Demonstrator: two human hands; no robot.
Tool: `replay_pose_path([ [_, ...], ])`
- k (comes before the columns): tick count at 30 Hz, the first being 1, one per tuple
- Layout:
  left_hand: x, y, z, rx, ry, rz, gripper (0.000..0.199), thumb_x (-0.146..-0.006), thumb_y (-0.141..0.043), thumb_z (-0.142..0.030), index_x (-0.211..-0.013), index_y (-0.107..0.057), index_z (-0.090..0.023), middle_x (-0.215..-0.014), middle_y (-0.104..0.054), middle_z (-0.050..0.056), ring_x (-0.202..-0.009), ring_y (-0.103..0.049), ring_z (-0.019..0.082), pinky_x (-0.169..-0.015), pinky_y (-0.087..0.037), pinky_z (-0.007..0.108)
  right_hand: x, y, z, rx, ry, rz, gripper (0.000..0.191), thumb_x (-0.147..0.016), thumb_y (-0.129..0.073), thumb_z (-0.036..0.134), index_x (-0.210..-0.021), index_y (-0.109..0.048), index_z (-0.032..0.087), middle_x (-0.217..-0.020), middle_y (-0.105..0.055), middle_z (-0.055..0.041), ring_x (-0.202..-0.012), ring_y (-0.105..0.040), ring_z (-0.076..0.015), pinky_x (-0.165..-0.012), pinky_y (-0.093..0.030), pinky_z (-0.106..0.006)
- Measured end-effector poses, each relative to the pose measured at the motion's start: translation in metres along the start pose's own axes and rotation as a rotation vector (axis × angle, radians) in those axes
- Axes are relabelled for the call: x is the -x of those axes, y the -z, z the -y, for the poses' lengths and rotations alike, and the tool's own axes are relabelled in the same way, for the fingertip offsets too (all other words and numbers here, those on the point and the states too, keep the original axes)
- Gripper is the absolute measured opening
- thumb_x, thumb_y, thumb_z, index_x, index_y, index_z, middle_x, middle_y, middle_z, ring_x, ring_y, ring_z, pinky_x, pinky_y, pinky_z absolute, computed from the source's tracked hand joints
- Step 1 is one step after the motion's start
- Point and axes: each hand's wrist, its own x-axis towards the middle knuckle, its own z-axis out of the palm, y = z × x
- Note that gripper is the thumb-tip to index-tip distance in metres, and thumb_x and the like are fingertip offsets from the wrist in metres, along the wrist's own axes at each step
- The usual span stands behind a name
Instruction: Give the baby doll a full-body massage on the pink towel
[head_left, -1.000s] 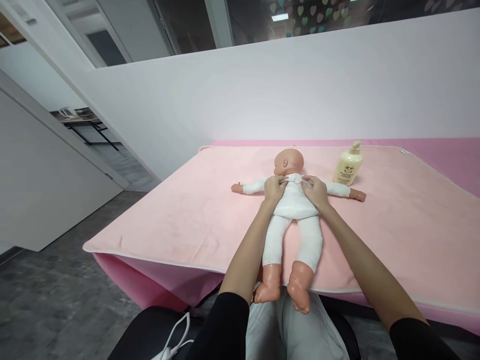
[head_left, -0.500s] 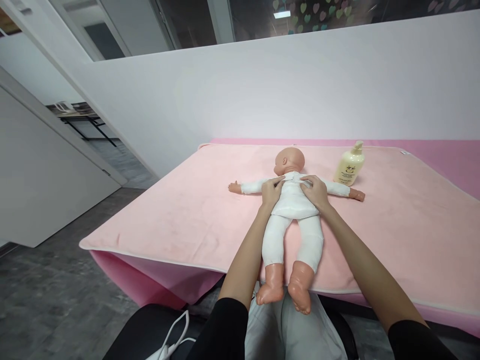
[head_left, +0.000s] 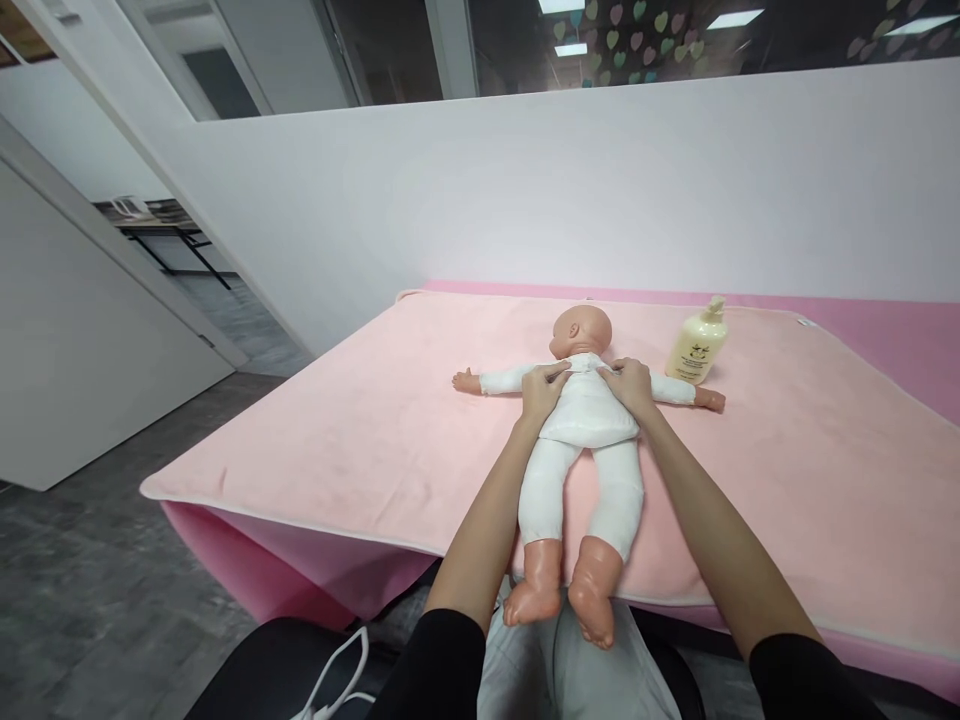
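Observation:
A baby doll [head_left: 591, 415] lies face down on a pink blanket [head_left: 337, 420], its arms spread and its feet over the near edge. White cloth covers its body, while head, hands and feet are bare. My left hand [head_left: 541, 392] rests against the left side of its upper back, thumb and forefinger pointing inward. On the opposite side, my right hand [head_left: 631, 386] touches the upper back in a mirrored pose. Both hands are open, with thumb and forefinger apart; their other fingers are partly hidden. A pale yellow pump bottle [head_left: 697, 345] stands beyond the doll's right-side arm.
A white wall [head_left: 525, 190] with a window above borders the table's far side. Darker pink cloth [head_left: 885, 350] shows under the blanket. A black chair [head_left: 277, 670] with a white cable [head_left: 352, 670] is at the lower left, near a door [head_left: 97, 330].
The view has shifted slightly, so the doll and bottle appear a little lower. Both hands stay on the doll's upper back, with little visible movement.

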Motion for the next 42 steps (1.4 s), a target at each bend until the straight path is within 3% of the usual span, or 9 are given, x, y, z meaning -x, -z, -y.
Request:
replay_pose_path([
  [6,0.005,0.0,0.007,0.026,-0.086,-0.008,0.021,-0.08,-0.055,-0.019,-0.097,-0.068,-0.02,-0.108,-0.067,0.003,-0.104,-0.06,0.013,-0.097,-0.044,0.029,0.004,-0.001,0.007,-0.024,-0.09,-0.047,0.024,-0.074,-0.059,0.035,-0.08,-0.07,0.014,-0.089,-0.068,-0.0118,-0.083,-0.061,-0.0229,-0.076,-0.044,-0.031],
  [13,0.022,0.012,0.003,-0.127,0.01,-0.16,0.021,-0.082,-0.05,-0.025,-0.092,-0.068,-0.019,-0.098,-0.069,0.004,-0.095,-0.061,0.016,-0.09,-0.046,0.031,0.041,0.012,0.003,-0.011,-0.072,0.03,0.043,-0.087,-0.035,0.035,-0.119,-0.057,0.017,-0.122,-0.056,-0.0107,-0.11,-0.053,-0.0265,-0.091,-0.04,-0.038],
  [17,0.028,0.02,-0.003,-0.312,0.105,-0.187,0.025,-0.083,-0.046,-0.032,-0.083,-0.067,-0.019,-0.089,-0.069,0.005,-0.085,-0.062,0.017,-0.079,-0.046,0.029,0.054,0.018,-0.002,-0.051,-0.085,-0.005,0.046,-0.087,-0.035,0.037,-0.123,-0.051,0.015,-0.129,-0.049,-0.0104,-0.119,-0.045,-0.026,-0.096,-0.037,-0.04],
  [20,0.028,0.026,-0.007,-0.428,0.223,-0.144,0.037,-0.084,-0.04,-0.046,-0.075,-0.063,-0.019,-0.08,-0.067,0.007,-0.08,-0.062,0.02,-0.072,-0.044,0.03,0.055,0.022,0.002,-0.043,-0.085,-0.03,0.044,-0.085,-0.037,0.037,-0.118,-0.055,0.015,-0.124,-0.052,-0.0116,-0.113,-0.048,-0.0259,-0.094,-0.038,-0.039],
  [24,0.025,0.03,-0.007,-0.466,0.35,0.039,0.054,-0.081,-0.033,-0.061,-0.061,-0.057,-0.017,-0.069,-0.064,0.011,-0.078,-0.061,0.026,-0.073,-0.042,0.037,0.053,0.028,0.011,-0.073,-0.13,-0.05,0.041,-0.081,-0.043,0.035,-0.112,-0.058,0.013,-0.117,-0.056,-0.0114,-0.108,-0.051,-0.0255,-0.093,-0.038,-0.038],
  [27,0.022,0.026,-0.005,-0.193,0.363,0.088,0.047,-0.075,-0.045,-0.062,-0.062,-0.051,-0.017,-0.072,-0.061,0.009,-0.08,-0.059,0.025,-0.075,-0.042,0.037,0.055,0.029,0.017,-0.134,-0.183,-0.021,0.043,-0.079,-0.046,0.036,-0.113,-0.058,0.012,-0.117,-0.056,-0.0112,-0.11,-0.051,-0.0245,-0.096,-0.036,-0.038],
  [33,0.016,0.02,-0.018,0.769,0.378,0.027,0.037,-0.062,-0.07,-0.037,-0.087,-0.05,-0.018,-0.09,-0.06,0.002,-0.083,-0.058,0.017,-0.077,-0.047,0.031,0.063,0.033,0.04,-0.227,-0.098,0.063,0.062,-0.08,-0.045,0.052,-0.124,-0.051,0.009,-0.131,-0.046,-0.0151,-0.124,-0.039,-0.0262,-0.105,-0.028,-0.04],
  [36,0.014,0.026,-0.031,0.872,0.375,0.015,0.041,-0.059,-0.072,-0.033,-0.093,-0.052,-0.019,-0.09,-0.061,0.002,-0.085,-0.06,0.018,-0.078,-0.047,0.032,0.071,0.041,0.059,-0.249,-0.055,0.143,0.073,-0.078,-0.044,0.059,-0.129,-0.045,0.007,-0.138,-0.037,-0.0163,-0.13,-0.032,-0.0265,-0.108,-0.024,-0.04],
  [42,0.017,0.036,-0.047,0.918,0.328,0.016,0.056,-0.058,-0.071,-0.028,-0.11,-0.052,-0.02,-0.101,-0.063,0.003,-0.097,-0.059,0.023,-0.088,-0.045,0.037,0.086,0.052,0.083,-0.232,0.137,0.179,0.074,-0.074,-0.052,0.058,-0.133,-0.04,0.014,-0.134,-0.043,-0.0129,-0.126,-0.037,-0.0283,-0.105,-0.028,-0.045],
])
